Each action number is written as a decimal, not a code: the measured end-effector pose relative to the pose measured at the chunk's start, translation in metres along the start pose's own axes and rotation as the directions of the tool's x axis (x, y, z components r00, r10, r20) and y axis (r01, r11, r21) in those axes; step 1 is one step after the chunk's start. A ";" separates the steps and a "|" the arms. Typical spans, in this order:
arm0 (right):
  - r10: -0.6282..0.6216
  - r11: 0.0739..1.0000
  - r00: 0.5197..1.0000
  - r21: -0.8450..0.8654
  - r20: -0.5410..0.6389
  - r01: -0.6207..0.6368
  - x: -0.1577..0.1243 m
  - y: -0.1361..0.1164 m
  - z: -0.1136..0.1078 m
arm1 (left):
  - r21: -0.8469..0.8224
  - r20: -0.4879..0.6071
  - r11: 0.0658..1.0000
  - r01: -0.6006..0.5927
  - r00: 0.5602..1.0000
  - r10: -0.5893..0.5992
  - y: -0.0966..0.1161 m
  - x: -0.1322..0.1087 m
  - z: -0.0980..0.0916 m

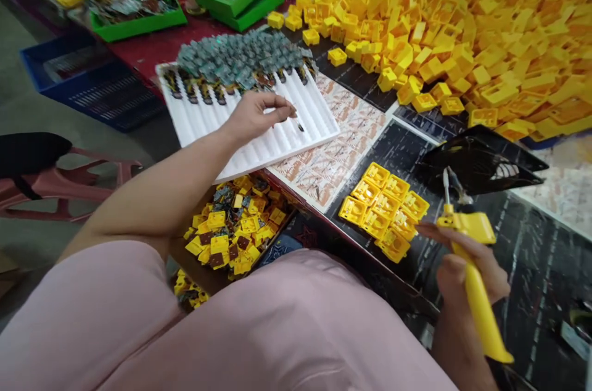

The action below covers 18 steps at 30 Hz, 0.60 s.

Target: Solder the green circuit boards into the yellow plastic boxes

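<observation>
The right hand (467,280) clenches a yellow-handled tool (476,304), its long axis slanting up and away, with a metal tip at the top. A cluster of yellow square plastic housings (382,215) lies just left of it on a black sheet (536,267). The left hand (259,118) pinches a small dark piece (300,126) above a grooved white foam tray (317,119). Beyond lie rows of grey components (240,58) and a large heap of yellow housings (416,52).
</observation>
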State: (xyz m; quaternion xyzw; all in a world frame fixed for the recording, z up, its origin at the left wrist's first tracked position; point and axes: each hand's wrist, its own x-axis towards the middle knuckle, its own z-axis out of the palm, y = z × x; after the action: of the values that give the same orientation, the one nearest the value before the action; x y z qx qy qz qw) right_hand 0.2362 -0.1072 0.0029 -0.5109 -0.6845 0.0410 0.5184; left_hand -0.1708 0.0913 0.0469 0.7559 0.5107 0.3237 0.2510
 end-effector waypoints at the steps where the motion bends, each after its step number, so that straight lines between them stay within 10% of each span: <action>1: 0.012 0.999 0.998 0.044 -0.062 -0.009 0.004 -0.005 -0.002 | -0.036 0.052 0.999 -0.009 0.999 0.010 0.012 -0.001 0.006; 4: 0.040 0.997 0.981 0.075 -0.188 -0.026 0.020 -0.015 -0.007 | 0.011 0.248 0.983 -0.183 0.953 0.175 0.045 -0.009 0.040; 9: 0.085 0.996 0.782 0.033 -0.617 -0.082 0.028 -0.007 -0.018 | 0.163 0.384 0.890 -0.426 0.858 0.340 0.068 -0.036 0.105; 13: 0.444 0.883 0.811 0.343 -0.382 -0.321 0.016 -0.001 -0.023 | 0.162 0.405 0.911 -0.379 0.867 0.289 0.070 -0.046 0.120; 18: 0.374 0.906 0.905 0.288 -0.201 -0.310 0.004 -0.011 -0.018 | 0.208 0.449 0.916 -0.343 0.866 0.222 0.073 -0.051 0.115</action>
State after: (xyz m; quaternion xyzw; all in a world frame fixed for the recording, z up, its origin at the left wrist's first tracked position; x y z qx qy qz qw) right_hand 0.2428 -0.1179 0.0209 -0.5553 -0.5013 0.1525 0.6458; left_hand -0.0542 0.0125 0.0107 0.9022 0.3687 0.1126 0.1935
